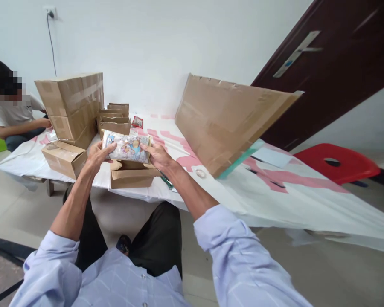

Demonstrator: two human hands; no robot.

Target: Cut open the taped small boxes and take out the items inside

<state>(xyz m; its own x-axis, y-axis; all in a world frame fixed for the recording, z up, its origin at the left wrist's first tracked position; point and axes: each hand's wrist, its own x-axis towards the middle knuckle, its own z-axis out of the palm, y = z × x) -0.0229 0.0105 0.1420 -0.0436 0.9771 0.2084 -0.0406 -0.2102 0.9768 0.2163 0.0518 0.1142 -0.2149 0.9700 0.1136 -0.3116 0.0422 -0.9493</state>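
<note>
Between both hands I hold a soft, pale plastic packet point(128, 147) printed with cartoon figures. My left hand point(97, 154) grips its left end, thumb on top. My right hand point(158, 156) pinches the right end. Just below the packet stands an open cardboard box point(132, 178) near the table's front edge; the packet partly covers its opening, so its contents are hidden. Close to my left hand sits a taped cardboard box point(65, 158). Several small open boxes point(115, 125) line up behind the packet.
Large taped cartons point(80, 102) are stacked at left, beside a seated person point(16, 111). A red packet point(137, 122) lies farther back. At right, a big cardboard sheet point(230, 119) leans over the covered table point(307, 200), near a tape roll point(200, 172) and a red stool point(339, 162).
</note>
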